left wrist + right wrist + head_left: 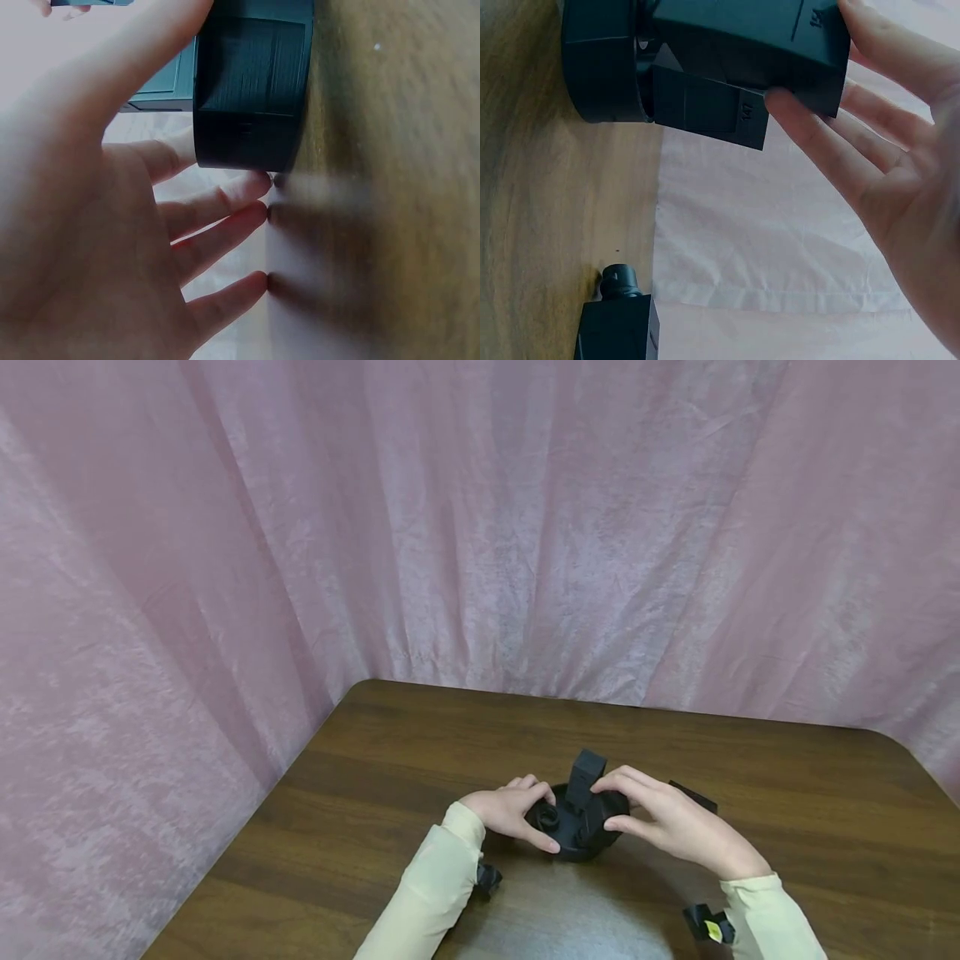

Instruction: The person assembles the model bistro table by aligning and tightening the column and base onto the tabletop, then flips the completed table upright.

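Note:
A low round black base [576, 853] sits on the table, with a round socket visible inside it at the left. My left hand [510, 808] holds its side between thumb and index finger; in the left wrist view the other fingertips [259, 283] rest on the wood. One rectangular black block [587, 768] stands up from the base, leaning slightly. My right hand [660, 818] pinches a second black block [757, 41], tilted over the right part of the base. The lower end of this block is hidden in the head view.
Beyond the right hand a loose black block [693, 797] lies on the brown wooden table [420, 735]; the right wrist view shows a round peg [619, 279] on its end. A pink curtain [480, 527] hangs behind the table. Black wrist devices [487, 881] sit at both forearms.

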`<state>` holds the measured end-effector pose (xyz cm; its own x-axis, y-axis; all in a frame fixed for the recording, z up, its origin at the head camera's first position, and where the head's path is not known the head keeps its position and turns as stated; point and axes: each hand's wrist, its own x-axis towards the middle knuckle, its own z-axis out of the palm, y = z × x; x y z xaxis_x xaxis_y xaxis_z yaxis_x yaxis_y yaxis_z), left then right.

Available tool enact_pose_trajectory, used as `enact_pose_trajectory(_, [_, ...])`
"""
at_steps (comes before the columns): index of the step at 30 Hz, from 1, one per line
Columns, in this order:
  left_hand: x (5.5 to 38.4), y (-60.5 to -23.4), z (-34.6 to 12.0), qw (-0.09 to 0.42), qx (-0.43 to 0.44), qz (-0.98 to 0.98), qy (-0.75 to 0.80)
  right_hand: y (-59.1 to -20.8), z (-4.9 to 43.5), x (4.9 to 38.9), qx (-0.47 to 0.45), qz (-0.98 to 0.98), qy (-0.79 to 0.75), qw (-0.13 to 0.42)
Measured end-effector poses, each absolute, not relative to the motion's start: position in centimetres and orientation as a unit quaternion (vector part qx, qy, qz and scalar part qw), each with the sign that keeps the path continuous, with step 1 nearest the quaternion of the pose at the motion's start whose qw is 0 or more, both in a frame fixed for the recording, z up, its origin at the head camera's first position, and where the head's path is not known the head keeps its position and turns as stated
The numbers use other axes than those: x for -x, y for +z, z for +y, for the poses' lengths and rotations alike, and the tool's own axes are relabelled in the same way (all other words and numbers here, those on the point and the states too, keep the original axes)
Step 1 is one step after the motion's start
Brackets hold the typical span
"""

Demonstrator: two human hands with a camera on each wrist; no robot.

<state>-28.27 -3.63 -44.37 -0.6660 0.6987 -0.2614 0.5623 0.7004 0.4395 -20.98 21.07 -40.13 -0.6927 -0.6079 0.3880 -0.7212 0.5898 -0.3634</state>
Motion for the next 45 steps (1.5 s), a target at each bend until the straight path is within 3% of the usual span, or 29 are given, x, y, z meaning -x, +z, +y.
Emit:
enact_pose_trajectory(11, [28.13,-44.39,-3.47,0.214,-0.347,0.899,0.159,-40.40,20.86,20.47,-0.395,-0.883,0.230,0.106])
enact_pose_trajectory(21, [28.12,-44.50,-3.41,0.211,-0.350,0.900,0.155,-40.42,21.12,20.60,-0.338,-0.901,0.273,-0.004])
enact_pose_trajectory(37, [28.20,-44.21,-3.40,0.204,-0.357,0.898,0.156,-40.38,21.46,20.83,-0.307,-0.925,0.220,0.044])
enact_pose_trajectory(45, [28.15,-44.25,-3.56,0.204,-0.350,0.900,0.158,-40.23,21.30,21.16,-0.280,-0.926,0.254,0.009])
